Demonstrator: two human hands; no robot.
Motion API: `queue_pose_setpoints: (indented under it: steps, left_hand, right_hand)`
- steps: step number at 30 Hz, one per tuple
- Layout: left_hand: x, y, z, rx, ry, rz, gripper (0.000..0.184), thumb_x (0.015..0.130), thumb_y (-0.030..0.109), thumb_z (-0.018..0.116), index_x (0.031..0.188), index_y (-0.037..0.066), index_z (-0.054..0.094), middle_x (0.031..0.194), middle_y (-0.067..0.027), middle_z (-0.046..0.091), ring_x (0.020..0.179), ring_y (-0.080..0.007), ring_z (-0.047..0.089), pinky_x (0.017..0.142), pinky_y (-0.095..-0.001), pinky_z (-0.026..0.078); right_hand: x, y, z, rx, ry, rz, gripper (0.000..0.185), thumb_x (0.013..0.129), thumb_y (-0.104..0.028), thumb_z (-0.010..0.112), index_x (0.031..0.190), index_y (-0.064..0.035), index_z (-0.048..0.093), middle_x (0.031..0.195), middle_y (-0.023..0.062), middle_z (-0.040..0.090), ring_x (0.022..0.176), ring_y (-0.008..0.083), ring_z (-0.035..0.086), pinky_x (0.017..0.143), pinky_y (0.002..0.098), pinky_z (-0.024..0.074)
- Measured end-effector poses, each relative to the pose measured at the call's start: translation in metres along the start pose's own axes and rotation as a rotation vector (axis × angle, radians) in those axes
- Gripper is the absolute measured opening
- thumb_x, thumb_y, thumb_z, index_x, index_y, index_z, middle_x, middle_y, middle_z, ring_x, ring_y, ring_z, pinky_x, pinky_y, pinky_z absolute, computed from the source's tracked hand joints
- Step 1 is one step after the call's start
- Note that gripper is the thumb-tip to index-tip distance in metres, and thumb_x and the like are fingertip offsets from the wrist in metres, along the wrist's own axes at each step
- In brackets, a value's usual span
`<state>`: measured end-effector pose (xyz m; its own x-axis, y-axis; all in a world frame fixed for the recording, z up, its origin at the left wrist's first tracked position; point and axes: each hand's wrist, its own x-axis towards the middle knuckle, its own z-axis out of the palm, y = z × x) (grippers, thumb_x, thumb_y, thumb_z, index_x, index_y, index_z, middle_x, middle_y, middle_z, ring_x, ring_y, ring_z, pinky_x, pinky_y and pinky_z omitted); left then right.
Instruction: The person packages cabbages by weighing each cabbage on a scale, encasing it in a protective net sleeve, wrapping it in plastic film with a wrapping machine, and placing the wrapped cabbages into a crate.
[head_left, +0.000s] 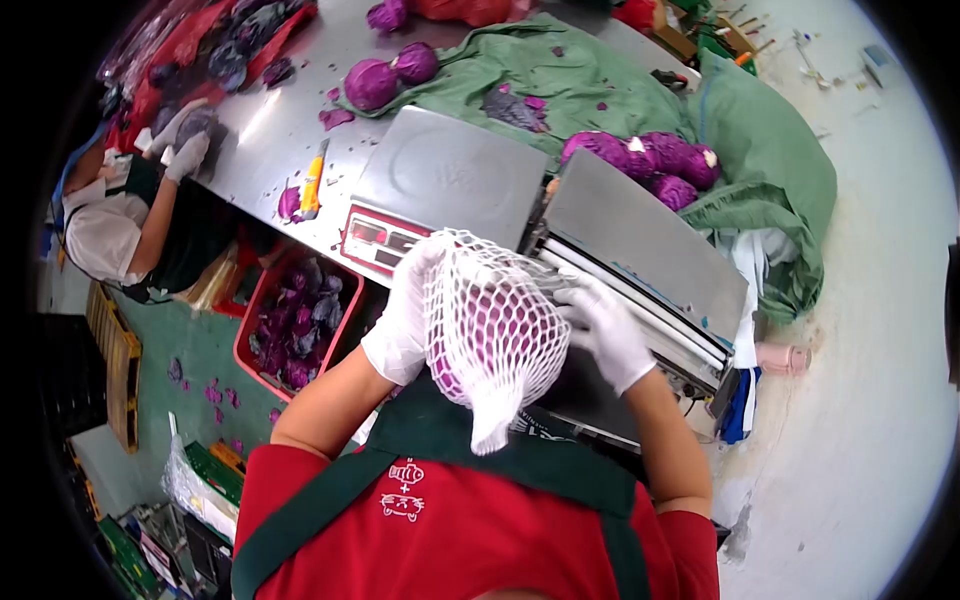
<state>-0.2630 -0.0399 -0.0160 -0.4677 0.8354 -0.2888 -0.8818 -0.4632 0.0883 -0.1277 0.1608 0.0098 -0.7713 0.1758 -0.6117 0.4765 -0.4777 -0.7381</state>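
A purple cabbage (495,320) in a white foam net (490,385) is held in front of my chest. My left hand, gloved in white (402,315), wraps round the net's left side. On the other side, my gloved right hand (605,330) has its fingers spread at the net's edge, slightly blurred; its fingertips touch or nearly touch the mesh. Just beyond the hands stand a scale (450,165) with a red-framed display and a metal wrapping machine (640,250) with a roller.
Purple cabbages (372,84) lie on the metal table (265,150) and green cloth (590,80). A yellow knife (315,182) lies left of the scale. A red crate (345,335) holds leaves. A co-worker (110,225) handles a cabbage at the left.
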Motion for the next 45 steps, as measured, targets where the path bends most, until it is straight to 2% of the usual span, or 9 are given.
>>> queue_pose_setpoints:
  steps: [5,9,11,13,17,22,38,40,45]
  left_hand:
    - [0.015,-0.074,0.054,0.441,-0.258,0.321,0.071,0.078,0.018,0.058,0.141,0.006,0.027,0.125,-0.0171,0.049,0.111,-0.03,0.053,0.096,-0.0415,0.045]
    - [0.032,-0.106,0.047,0.149,-0.356,0.208,0.058,0.095,0.027,0.037,0.148,0.01,0.019,0.142,-0.0173,0.034,0.133,-0.0282,0.032,0.111,-0.0432,0.025]
    - [0.059,-0.136,0.09,0.269,-0.25,-0.246,0.051,0.1,0.032,0.032,0.145,0.008,0.027,0.141,-0.0158,0.038,0.13,-0.0259,0.037,0.11,-0.0438,0.028]
    - [0.1,-0.166,0.114,0.394,-0.132,0.055,0.052,0.1,0.041,0.033,0.132,0.001,0.042,0.126,-0.0133,0.055,0.114,-0.0255,0.055,0.1,-0.0379,0.043]
    - [0.183,-0.185,0.108,0.986,-0.229,0.462,0.046,0.098,0.036,0.047,0.128,0.002,0.052,0.119,-0.0086,0.059,0.11,-0.0174,0.055,0.095,-0.031,0.044]
    - [0.227,-0.202,0.065,1.255,-0.288,0.365,0.056,0.094,0.028,0.057,0.14,0.005,0.035,0.131,-0.0116,0.048,0.12,-0.0175,0.046,0.103,-0.0289,0.036]
    - [0.23,-0.194,0.062,1.279,-0.077,0.19,0.048,0.093,0.037,0.056,0.127,0.003,0.051,0.117,-0.0081,0.059,0.109,-0.0132,0.052,0.097,-0.0267,0.041]
    - [0.22,-0.159,0.059,1.9,-0.296,0.752,0.049,0.086,0.026,0.066,0.128,0.005,0.051,0.116,-0.013,0.06,0.107,-0.0197,0.057,0.094,-0.0302,0.044]
    - [0.144,-0.057,0.063,2.639,-0.616,0.795,0.036,0.08,0.016,0.066,0.116,0.014,0.06,0.106,-0.0081,0.06,0.091,-0.0287,0.061,0.077,-0.0376,0.049]
  right_hand:
    - [-0.06,0.012,-0.002,0.761,-0.215,0.177,0.045,0.099,-0.039,0.033,0.126,-0.0087,0.053,0.119,0.0092,0.061,0.106,0.0216,0.059,0.096,0.0411,0.0461]
    - [-0.072,-0.009,-0.072,0.693,-0.129,-0.265,0.059,0.097,-0.048,0.028,0.131,-0.0038,0.046,0.125,0.0149,0.056,0.111,0.0265,0.057,0.099,0.0416,0.0443]
    - [-0.064,-0.024,-0.096,0.469,-0.005,-0.677,0.057,0.097,-0.046,0.032,0.134,-0.0044,0.043,0.128,0.0138,0.053,0.115,0.0247,0.053,0.101,0.039,0.0414]
    - [-0.05,-0.049,-0.119,0.093,0.197,-0.963,0.054,0.097,-0.043,0.037,0.136,-0.0056,0.041,0.13,0.0115,0.051,0.119,0.0214,0.05,0.102,0.036,0.0394]
    - [-0.041,-0.076,-0.154,0.498,0.146,-0.472,0.049,0.096,-0.043,0.042,0.127,-0.0051,0.049,0.123,0.0075,0.057,0.112,0.0185,0.055,0.1,0.0349,0.0413]
    - [0.018,-0.061,-0.204,0.0,0.497,-0.837,0.035,0.095,-0.029,0.051,0.11,-0.0003,0.062,0.107,0.0055,0.063,0.097,0.0119,0.057,0.089,0.0258,0.0431]
    - [0.037,-0.035,-0.254,-0.206,0.372,-0.678,0.049,0.098,-0.037,0.046,0.126,0.0019,0.052,0.121,0.008,0.057,0.108,0.0137,0.053,0.097,0.0267,0.0399]
    - [-0.01,-0.047,-0.255,-0.494,0.508,-0.679,0.041,0.095,-0.032,0.051,0.123,-0.0025,0.055,0.116,0.0119,0.061,0.109,0.0189,0.054,0.097,0.0289,0.0391]
    - [-0.085,-0.022,-0.396,-1.097,0.845,-0.683,0.03,0.087,-0.028,0.057,0.107,-0.0071,0.066,0.099,0.0164,0.065,0.09,0.0311,0.062,0.084,0.039,0.0477]
